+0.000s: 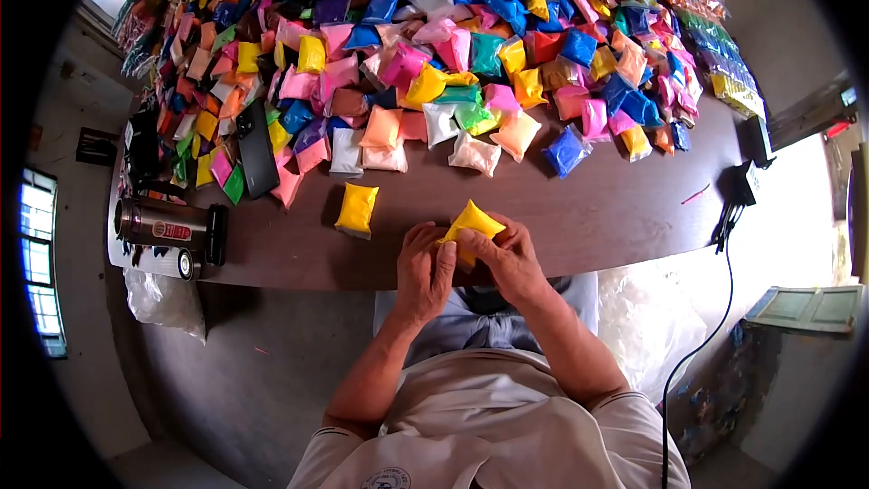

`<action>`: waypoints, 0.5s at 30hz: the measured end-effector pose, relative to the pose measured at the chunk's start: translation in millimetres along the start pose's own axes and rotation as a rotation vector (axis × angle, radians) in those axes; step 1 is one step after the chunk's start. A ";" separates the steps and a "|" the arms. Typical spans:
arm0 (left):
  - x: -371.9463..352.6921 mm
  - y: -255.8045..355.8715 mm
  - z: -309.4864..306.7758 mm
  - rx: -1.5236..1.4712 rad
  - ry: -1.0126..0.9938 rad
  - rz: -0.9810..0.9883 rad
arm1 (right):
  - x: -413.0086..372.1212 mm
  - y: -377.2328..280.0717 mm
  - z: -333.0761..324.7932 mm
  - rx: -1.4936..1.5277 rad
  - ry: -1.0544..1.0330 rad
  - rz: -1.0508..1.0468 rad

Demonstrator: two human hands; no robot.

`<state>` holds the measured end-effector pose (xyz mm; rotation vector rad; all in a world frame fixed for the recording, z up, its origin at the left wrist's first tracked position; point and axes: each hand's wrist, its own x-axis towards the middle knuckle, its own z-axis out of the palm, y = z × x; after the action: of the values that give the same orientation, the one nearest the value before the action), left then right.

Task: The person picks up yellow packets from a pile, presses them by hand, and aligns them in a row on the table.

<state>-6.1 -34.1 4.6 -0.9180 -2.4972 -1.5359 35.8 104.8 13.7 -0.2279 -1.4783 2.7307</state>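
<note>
Near the table's front edge, a yellow packet (473,220) is held up between both hands, its top corner pointing away from me. My right hand (510,255) grips it from the right, with the thumb pressed across its face. At its left side my left hand (425,264) is closed on the packet's edge, thumb upward; some of the fingers are hidden. Another yellow packet (358,206) lies flat on the table, left of my hands. Beyond my hands lie a peach packet (518,134), a pale pink packet (474,155) and a blue packet (568,151).
Many coloured packets (407,63) are heaped across the back of the brown table (615,208). A black phone (257,149) leans on the heap's left side. Metal flasks (167,222) lie at the left edge. A black cable (730,254) hangs at the right.
</note>
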 end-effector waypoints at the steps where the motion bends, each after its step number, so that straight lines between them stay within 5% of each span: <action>1: -1.1 -1.4 1.0 0.010 0.011 -0.005 | -1.9 -3.8 4.2 -0.024 0.011 -0.003; 15: 2.5 -1.8 -0.5 -0.072 -0.007 0.051 | -3.0 -9.8 -3.0 -0.107 -0.042 0.017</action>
<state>-9.2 -34.0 4.2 -0.9916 -2.4174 -1.6196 38.8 112.4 20.6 -0.1874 -1.6434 2.6886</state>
